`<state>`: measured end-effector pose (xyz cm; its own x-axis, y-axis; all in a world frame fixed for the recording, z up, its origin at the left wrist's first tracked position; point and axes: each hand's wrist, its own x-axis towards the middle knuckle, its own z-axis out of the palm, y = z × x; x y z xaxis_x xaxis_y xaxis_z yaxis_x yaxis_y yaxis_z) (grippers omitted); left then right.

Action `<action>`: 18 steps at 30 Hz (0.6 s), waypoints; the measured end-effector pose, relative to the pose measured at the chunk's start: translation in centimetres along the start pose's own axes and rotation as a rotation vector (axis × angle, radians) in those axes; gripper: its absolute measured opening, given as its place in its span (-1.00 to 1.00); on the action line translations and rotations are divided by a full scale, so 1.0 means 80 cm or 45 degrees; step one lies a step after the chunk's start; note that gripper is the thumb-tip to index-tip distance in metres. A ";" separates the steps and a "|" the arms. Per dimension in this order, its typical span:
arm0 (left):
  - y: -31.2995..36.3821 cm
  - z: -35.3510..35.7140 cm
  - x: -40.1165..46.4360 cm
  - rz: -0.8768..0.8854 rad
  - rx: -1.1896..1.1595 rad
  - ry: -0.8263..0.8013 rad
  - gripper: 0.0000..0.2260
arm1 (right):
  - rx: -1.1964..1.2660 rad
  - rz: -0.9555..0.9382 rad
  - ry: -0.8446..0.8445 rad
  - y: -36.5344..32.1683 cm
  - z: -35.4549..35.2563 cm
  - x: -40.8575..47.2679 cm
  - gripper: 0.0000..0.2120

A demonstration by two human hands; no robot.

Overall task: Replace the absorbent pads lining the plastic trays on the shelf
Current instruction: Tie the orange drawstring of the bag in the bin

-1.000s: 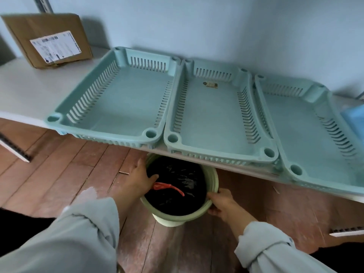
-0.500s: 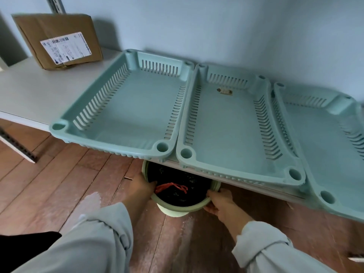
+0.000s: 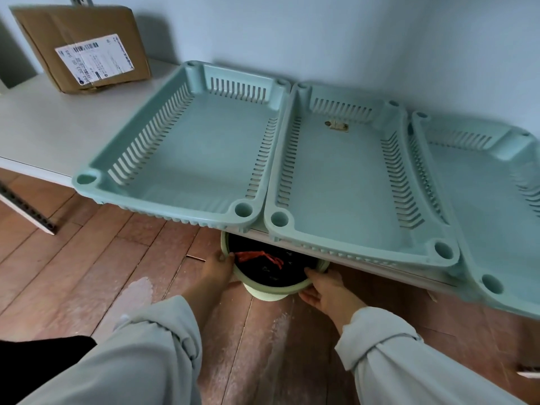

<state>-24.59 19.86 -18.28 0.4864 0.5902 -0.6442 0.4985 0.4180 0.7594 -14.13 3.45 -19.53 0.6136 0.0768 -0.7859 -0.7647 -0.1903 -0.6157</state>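
Head view, trays (image 3: pixel 187 159) above left hand (image 3: pixel 217 268), right hand (image 3: pixel 324 287) gripping bin (image 3: pixel 263 292)

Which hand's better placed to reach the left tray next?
Left. The left hand grips the bin rim on the side below the left tray; the right hand sits under the middle tray.

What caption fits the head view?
Both hands grip a pale green bin beneath three teal plastic trays.

Bin (image 3: pixel 264 289): far half hidden under shelf (image 3: pixel 43 135), beyond both grips. Right tray (image 3: pixel 482 206) cut off by frame edge. Label text on box (image 3: pixel 87 42) too small to read. Small item in middle tray (image 3: pixel 350 185) unidentifiable.
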 end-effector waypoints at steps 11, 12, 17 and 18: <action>0.026 0.008 -0.054 -0.149 0.677 -0.317 -0.60 | -0.454 -0.013 -0.138 -0.019 -0.027 -0.056 -0.70; 0.036 0.007 -0.065 -0.110 0.735 -0.332 -0.60 | -0.561 -0.040 -0.176 -0.025 -0.034 -0.070 -0.69; 0.088 0.017 -0.117 0.130 1.049 -0.397 -0.70 | -1.027 -0.175 -0.346 -0.062 -0.056 -0.135 -0.71; 0.095 0.021 -0.129 0.157 1.094 -0.409 -0.72 | -1.110 -0.224 -0.353 -0.069 -0.060 -0.146 -0.70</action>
<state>-24.61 15.83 -6.02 0.6832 0.3230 -0.6549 0.7283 -0.3669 0.5788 -16.12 -1.06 -6.67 0.5515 0.3839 -0.7406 -0.1781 -0.8131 -0.5542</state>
